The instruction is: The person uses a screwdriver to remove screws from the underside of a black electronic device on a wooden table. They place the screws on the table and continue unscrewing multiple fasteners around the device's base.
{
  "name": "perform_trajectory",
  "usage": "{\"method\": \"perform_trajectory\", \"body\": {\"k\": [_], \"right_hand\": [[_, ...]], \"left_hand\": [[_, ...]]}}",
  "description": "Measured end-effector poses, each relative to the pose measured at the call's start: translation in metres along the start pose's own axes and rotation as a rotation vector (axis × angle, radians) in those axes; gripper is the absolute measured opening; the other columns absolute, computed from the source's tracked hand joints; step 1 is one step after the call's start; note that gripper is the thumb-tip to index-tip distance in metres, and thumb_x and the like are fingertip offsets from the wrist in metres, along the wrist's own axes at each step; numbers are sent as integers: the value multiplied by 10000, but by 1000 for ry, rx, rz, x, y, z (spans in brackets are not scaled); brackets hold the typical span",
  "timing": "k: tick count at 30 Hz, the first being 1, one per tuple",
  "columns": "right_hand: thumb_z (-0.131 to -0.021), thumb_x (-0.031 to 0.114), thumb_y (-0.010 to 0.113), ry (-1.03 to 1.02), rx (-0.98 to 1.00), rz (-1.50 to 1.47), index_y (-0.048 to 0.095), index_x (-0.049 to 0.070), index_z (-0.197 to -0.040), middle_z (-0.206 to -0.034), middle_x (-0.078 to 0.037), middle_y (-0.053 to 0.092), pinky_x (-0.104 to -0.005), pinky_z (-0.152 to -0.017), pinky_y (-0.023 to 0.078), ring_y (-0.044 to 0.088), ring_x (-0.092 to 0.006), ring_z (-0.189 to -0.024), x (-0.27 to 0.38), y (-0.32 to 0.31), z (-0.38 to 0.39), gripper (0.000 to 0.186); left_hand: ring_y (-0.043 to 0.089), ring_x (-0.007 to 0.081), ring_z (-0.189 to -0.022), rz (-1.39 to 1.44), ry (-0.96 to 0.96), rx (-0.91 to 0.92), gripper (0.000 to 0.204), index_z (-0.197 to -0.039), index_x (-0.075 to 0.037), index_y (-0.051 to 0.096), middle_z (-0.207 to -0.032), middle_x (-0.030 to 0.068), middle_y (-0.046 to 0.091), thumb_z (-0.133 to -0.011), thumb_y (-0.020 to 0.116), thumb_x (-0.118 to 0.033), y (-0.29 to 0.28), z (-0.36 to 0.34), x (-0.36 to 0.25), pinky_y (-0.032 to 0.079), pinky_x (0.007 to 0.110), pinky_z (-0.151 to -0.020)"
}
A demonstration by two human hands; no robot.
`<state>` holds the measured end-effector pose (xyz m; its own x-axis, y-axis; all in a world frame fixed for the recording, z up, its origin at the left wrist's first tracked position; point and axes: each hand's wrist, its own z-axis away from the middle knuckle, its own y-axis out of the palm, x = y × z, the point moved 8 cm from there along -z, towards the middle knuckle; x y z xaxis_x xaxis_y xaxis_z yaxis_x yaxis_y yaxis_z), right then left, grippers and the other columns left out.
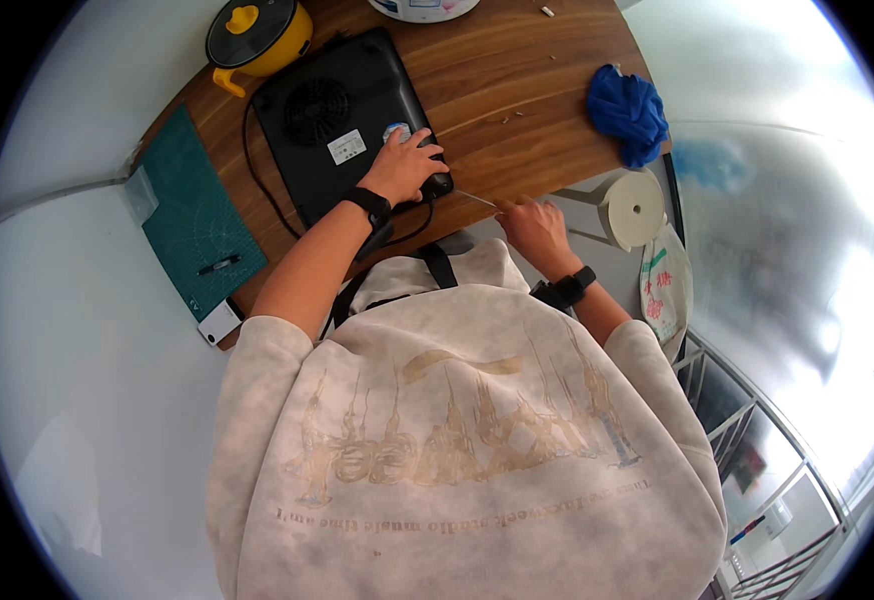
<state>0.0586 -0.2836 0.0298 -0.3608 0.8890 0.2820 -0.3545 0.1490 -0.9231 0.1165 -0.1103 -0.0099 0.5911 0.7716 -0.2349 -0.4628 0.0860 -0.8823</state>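
A black induction cooker [292, 150] lies upside down on the wooden table, its round fan vent and a white label facing up. My left hand [409, 165] rests on its near right corner with the fingers spread. Closed around the handle of a screwdriver [475, 199] is my right hand [535, 235], just off the table's front edge. The thin metal shaft points left toward the cooker's corner; whether the tip touches it, I cannot tell. A black power cord [419, 232] leaves the cooker beside my left hand.
A yellow pot [287, 45] with a dark lid stands behind the cooker. To the left lies a green cutting mat [192, 200] with a black pen [219, 265]. A crumpled blue cloth [627, 112] sits at the right edge, near a round white stool [632, 210]. Small bits are scattered on the table.
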Motion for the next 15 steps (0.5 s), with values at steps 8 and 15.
{"method": "perform_trajectory", "body": {"k": [8,15], "right_hand": [[-853,145,640,-113,-4,114,707,154,-1082,-800,-84,632,-391,-718,434,651,-261,-768,8,-6,-20,238],[-828,122,646,-166,-22,176,703,139,-1081,-826,-94,633,-384,-754,419,654,-250,-780,11,-10,-27,259]], "left_hand": [[325,255,-1437,38,1,43,730,-1266,-283,653,-1451,-29,504,-591,876,-112,3,-4,6,291,553,-1140],[332,247,-1434,46,-23,6,716,-1244,-282,666,-1433,-29,522,-582,863,-91,1,-2,5,288,541,-1148]]}}
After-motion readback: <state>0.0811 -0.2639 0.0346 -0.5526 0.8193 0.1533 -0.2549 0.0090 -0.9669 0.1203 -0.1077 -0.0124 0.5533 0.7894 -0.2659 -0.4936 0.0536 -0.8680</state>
